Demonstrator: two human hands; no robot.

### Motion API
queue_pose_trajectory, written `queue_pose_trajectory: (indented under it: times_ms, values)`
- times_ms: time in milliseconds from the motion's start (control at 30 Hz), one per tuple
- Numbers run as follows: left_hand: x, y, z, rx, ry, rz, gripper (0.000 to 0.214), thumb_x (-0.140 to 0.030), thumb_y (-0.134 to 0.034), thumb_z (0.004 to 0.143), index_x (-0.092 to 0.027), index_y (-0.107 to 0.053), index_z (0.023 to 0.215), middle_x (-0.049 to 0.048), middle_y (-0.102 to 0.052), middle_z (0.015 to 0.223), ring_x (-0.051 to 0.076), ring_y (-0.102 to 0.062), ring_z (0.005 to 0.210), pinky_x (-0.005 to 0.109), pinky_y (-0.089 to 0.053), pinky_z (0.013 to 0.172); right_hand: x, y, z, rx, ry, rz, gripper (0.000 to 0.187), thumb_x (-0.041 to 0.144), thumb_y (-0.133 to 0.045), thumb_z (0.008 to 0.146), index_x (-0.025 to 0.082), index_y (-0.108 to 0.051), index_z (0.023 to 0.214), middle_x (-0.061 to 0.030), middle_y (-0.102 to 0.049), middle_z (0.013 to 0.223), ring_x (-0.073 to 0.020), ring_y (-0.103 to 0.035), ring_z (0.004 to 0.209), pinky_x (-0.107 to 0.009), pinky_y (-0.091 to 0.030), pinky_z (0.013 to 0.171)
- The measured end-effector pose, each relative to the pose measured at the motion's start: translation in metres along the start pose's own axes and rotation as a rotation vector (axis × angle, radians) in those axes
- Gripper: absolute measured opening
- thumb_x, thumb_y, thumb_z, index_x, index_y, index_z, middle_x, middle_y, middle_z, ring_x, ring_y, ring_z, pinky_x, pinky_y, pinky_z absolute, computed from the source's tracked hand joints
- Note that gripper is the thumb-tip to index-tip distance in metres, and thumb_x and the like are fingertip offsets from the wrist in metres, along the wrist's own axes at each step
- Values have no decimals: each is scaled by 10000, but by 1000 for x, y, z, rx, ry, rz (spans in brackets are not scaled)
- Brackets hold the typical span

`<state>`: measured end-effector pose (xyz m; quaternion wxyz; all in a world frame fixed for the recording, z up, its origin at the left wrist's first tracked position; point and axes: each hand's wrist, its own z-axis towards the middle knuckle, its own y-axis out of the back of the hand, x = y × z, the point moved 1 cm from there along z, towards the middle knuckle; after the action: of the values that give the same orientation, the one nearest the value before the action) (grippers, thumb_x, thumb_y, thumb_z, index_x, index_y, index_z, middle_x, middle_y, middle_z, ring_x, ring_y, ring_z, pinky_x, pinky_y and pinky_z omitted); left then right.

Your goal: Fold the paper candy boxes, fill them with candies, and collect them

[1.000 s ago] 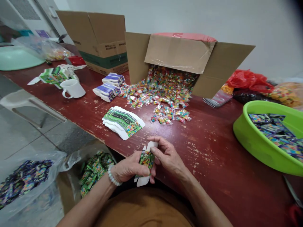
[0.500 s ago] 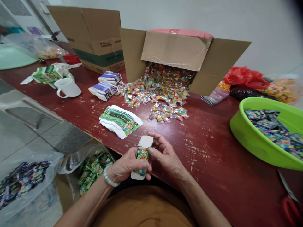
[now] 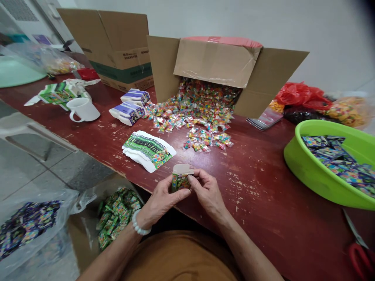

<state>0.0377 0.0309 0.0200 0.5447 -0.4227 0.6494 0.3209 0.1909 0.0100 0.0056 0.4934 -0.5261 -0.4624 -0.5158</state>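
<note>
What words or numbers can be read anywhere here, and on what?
Nothing reads clearly.
On the back cardboard box: a short dark printed line, too small.
On the small carton held between left hand and right hand: colourful print, blurred.
On the stack of flat cartons: print too small.

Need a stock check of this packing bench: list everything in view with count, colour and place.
table: one, worn red-brown, across the view
tipped box: one, brown, back centre
candy packets: many, multicoloured, spilling from it
upright box: one, brown, back left
blue cartons: two stacks, left of the candy
flat cartons: one stack, green-white, before the hands
mug: one, white, left
basin: one, lime, right, holding dark packs
red bag: one, behind the basin
small carton: one, green print, between both hands
left hand: one, holding its left side
right hand: one, holding its right side
</note>
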Motion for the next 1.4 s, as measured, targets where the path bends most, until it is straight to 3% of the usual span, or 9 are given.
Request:
queue_pose_trajectory:
  times_ms: [167, 300, 500, 700, 833, 933, 1100, 1267, 1400]
  values:
    - [10, -4, -7, -184, -106, -82, 520, -288, -754, 764, -231, -464, 1191, 34, -696, 1008, 177, -683, 872, 301, -562, 775, -4, 5, 1, -55, -36, 45, 315, 351, -624, 857, 202, -584, 1131, -30, -689, 920, -167, -622, 784, -296, -508, 731]
    - [13, -8, -10, -270, -178, 13, 521, -278, -722, 791, -247, -476, 1250, 58, -669, 1123, 180, -684, 913, 313, -558, 830, -8, 0, -2, -118, -47, 163, 376, 345, -667, 834, 237, -516, 1161, 5, -660, 863, -151, -613, 754, -258, -498, 675]
    - [10, -3, -6, -177, -66, -55, 399, -301, -733, 771, -196, -586, 1127, 37, -706, 938, 176, -672, 807, 292, -556, 749, -6, 2, -5, -69, 6, 132, 198, 373, -658, 849, 201, -664, 947, -7, -668, 852, -147, -597, 766, -261, -479, 714]
    - [5, 2, -4, -140, 25, -59, 236, -364, -722, 771, -184, -612, 877, -6, -656, 751, 135, -588, 654, 219, -456, 572, -9, 13, 4, 15, -165, 140, 264, 409, -755, 747, 165, -659, 718, 0, -655, 716, -132, -558, 651, -265, -442, 659]
    - [2, 6, -4, -49, 21, 2, 234, -396, -684, 810, -175, -614, 837, -29, -588, 687, 97, -489, 579, 195, -380, 520, -10, 16, 8, 51, -208, 244, 324, 353, -836, 641, 181, -664, 855, 30, -641, 699, -116, -558, 626, -250, -441, 649]
    - [3, 7, -3, -27, -7, 29, 229, -389, -675, 827, -169, -614, 829, -18, -601, 741, 101, -508, 639, 197, -405, 577, -9, 16, 7, 141, -189, 226, 317, 352, -807, 684, 184, -681, 922, 21, -651, 726, -120, -572, 645, -255, -452, 663]
    - [8, 3, -1, -132, -8, -216, 372, -337, -752, 779, -237, -526, 1057, -41, -629, 788, 101, -582, 708, 196, -462, 670, -6, 16, 3, 71, -24, 11, 183, 353, -732, 775, 174, -699, 752, -19, -682, 746, -151, -588, 701, -269, -459, 672]
    - [15, -6, -2, 151, 260, -412, 444, -549, -537, 893, -234, -490, 1202, 35, -680, 839, 167, -659, 599, 276, -520, 547, -3, 14, 0, 48, 89, -70, 156, 348, -659, 849, 202, -707, 829, -8, -651, 757, -126, -576, 586, -257, -458, 583]
    - [20, -10, -1, 130, 297, -460, 517, -590, -419, 929, -223, -481, 1288, 24, -660, 703, 151, -610, 446, 233, -449, 427, -1, 13, 0, 121, 196, -212, 179, 319, -609, 890, 206, -701, 786, -37, -684, 838, -161, -634, 734, -298, -498, 700]
